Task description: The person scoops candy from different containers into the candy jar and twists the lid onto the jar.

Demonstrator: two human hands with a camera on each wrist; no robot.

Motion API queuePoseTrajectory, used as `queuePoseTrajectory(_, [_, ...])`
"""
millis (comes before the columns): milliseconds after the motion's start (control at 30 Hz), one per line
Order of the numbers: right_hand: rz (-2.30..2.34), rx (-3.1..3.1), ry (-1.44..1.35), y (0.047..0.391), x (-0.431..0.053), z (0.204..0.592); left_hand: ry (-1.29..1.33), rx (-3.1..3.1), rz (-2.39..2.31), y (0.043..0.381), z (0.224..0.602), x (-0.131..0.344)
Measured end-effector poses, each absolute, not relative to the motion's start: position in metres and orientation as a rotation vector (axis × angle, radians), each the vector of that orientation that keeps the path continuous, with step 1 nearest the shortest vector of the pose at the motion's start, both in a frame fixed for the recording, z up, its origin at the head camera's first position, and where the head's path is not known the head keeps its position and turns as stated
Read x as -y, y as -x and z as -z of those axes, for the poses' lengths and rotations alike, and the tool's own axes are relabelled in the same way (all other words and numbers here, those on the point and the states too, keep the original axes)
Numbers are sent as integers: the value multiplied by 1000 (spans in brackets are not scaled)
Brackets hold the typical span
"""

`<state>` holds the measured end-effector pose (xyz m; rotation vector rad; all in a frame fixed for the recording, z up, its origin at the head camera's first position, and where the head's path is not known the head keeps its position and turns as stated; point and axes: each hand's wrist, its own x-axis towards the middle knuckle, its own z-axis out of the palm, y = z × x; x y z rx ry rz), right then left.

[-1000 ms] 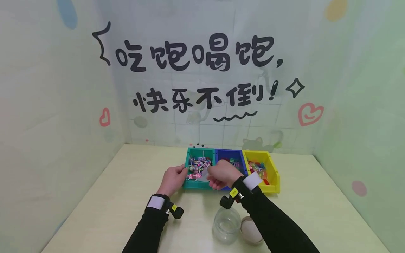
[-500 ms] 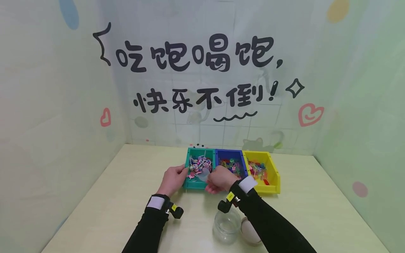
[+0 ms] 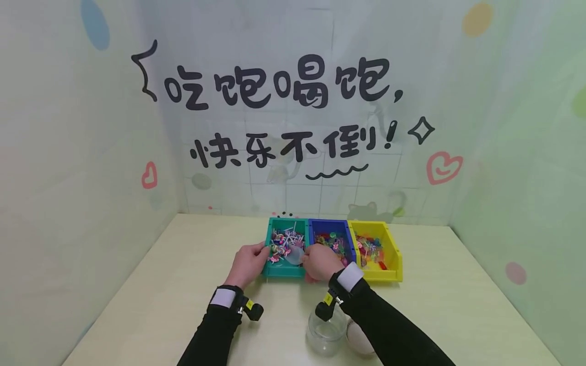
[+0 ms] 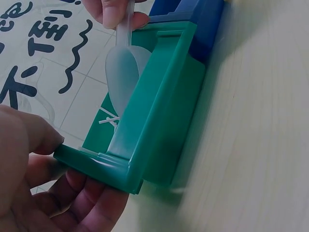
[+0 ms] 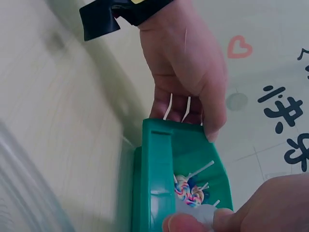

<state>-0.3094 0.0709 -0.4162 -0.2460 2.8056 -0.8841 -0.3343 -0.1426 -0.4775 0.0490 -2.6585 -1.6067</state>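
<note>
My left hand (image 3: 247, 264) grips the left side wall of a green bin (image 4: 164, 106), thumb on the rim and fingers beneath it. Small swirled lollipops (image 5: 186, 191) with white sticks lie in that bin. My right hand (image 3: 322, 262) pinches the handle of a translucent plastic scoop (image 4: 123, 72). The scoop's bowl is down inside the green bin, by its low front wall and against the candy. In the right wrist view, thin white sticks (image 5: 169, 106) show beside the left hand's fingers at the bin's edge.
A blue bin (image 3: 351, 244) and a yellow bin (image 3: 389, 254) with small colourful pieces adjoin the green one on the right. Nearer me stand a clear jar (image 3: 320, 335) without a lid and a round pale lid (image 3: 359, 338), partly behind my right forearm. Printed walls enclose the table.
My right hand has come slightly toward me and turned, so more of the scoop's bowl shows in the green bin. My left hand keeps its grip. The head view has shifted a little.
</note>
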Motion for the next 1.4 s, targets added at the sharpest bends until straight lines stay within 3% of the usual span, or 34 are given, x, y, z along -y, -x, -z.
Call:
queuePoseTrajectory(367, [1513,-2353,47,319,-71,433,-22,2649,1591,332,477,137])
queuePoseTrajectory(633, [1324,-2600,159,317,-65,438,-49,2658,1583,333,476,140])
queuePoseTrajectory(867, [1549,-2434,13,314,-66,438,-23,2667,1577,334,477,140])
queuePoseTrajectory(1400, [1734,-2103,-28,310,-72,433,-30,2672,1573,333,478,142])
